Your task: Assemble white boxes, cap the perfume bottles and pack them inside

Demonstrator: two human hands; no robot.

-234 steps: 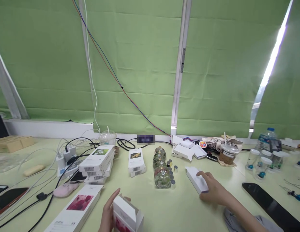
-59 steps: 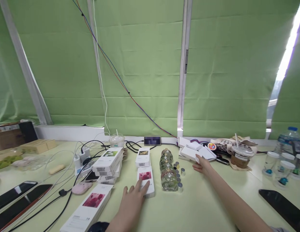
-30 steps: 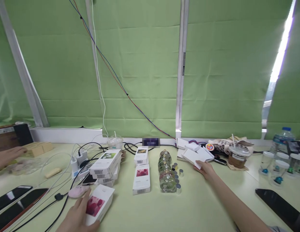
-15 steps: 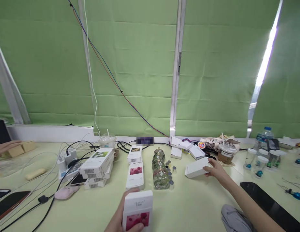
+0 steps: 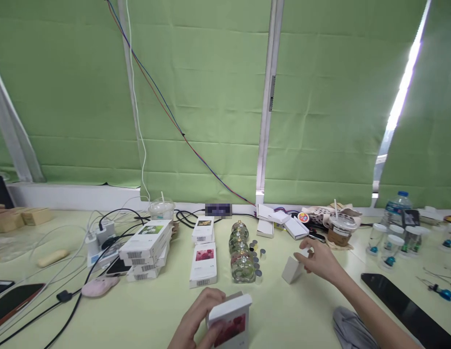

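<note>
My left hand (image 5: 200,320) is closed around a white carton with a red floral picture (image 5: 231,322), held low at the front of the table with its top end facing up. My right hand (image 5: 318,259) pinches a smaller plain white box (image 5: 295,266), tilted just over the tabletop to the right. Between the hands, farther back, a row of clear glass bottles (image 5: 243,266) runs away from me, with several small grey caps (image 5: 258,276) beside it. Left of the bottles lie a carton with a red picture (image 5: 203,264) and one with a yellowish picture (image 5: 202,230).
A stack of white cartons (image 5: 147,247) stands at left, near cables and a pink pouch (image 5: 100,286). White boxes (image 5: 296,228) lie at the back. To the right are an iced drink cup (image 5: 340,230), lidded jars (image 5: 392,252) and a black tablet-like slab (image 5: 403,305).
My left hand has moved the carton right and tilted its top. The white box in my right hand has turned end-on toward me. A person's hand at far left has left view.
</note>
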